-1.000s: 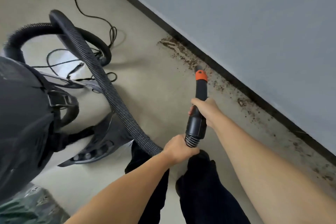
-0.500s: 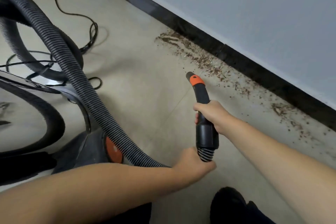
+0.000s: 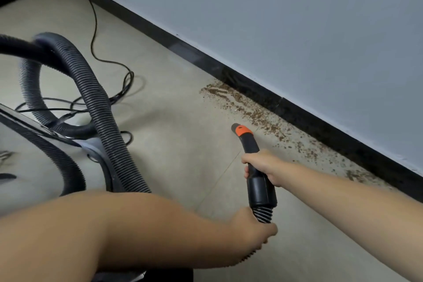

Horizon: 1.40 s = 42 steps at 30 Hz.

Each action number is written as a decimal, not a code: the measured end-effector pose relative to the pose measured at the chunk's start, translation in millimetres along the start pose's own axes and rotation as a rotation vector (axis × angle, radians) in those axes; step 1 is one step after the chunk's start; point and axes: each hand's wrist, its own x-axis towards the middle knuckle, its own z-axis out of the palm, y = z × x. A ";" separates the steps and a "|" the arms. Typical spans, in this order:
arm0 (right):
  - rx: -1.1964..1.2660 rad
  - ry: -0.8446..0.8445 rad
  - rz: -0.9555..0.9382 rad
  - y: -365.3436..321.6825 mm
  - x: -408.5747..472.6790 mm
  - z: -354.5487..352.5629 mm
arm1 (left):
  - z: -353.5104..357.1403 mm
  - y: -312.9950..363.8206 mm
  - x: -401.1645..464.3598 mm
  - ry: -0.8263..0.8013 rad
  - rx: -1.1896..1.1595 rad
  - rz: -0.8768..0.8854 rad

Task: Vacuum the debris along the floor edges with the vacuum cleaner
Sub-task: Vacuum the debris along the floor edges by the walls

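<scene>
Vacuum cleaner nozzle (image 3: 242,131), black with orange collar, points toward brown debris (image 3: 251,114) strewn along floor edge against black baseboard (image 3: 297,117); tip just short of debris. Right hand (image 3: 263,167) grips nozzle tube mid-length. Left hand (image 3: 251,229) grips ribbed hose (image 3: 96,103) just below tube cuff. Hose loops back to vacuum body (image 3: 34,144) at left. Power cord (image 3: 96,36) trails across floor (image 3: 171,121).

I see a pale beige floor (image 3: 174,135) running up to a black skirting board (image 3: 297,112). A band of brown debris (image 3: 249,110) lies along that edge, thickest at its far end and thinner, more scattered, nearer me. Farther left, a thin black power cord (image 3: 103,62) lies in loose loops on the floor, beside the vacuum cleaner body (image 3: 45,158).
</scene>
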 end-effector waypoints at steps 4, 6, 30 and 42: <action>-0.049 0.015 -0.043 -12.9 17.1 12.2 | -13.3 -1.2 14.7 0.051 -0.007 0.012; -0.065 0.019 -0.058 -21.9 24.3 16.9 | -19.3 1.2 21.0 0.085 -0.019 0.005; -0.216 -0.060 -0.166 -110.4 82.1 66.2 | -86.4 40.4 72.7 0.382 -0.133 -0.002; -0.051 0.034 -0.031 -34.2 22.2 -8.8 | -13.5 28.4 22.2 0.050 0.050 -0.031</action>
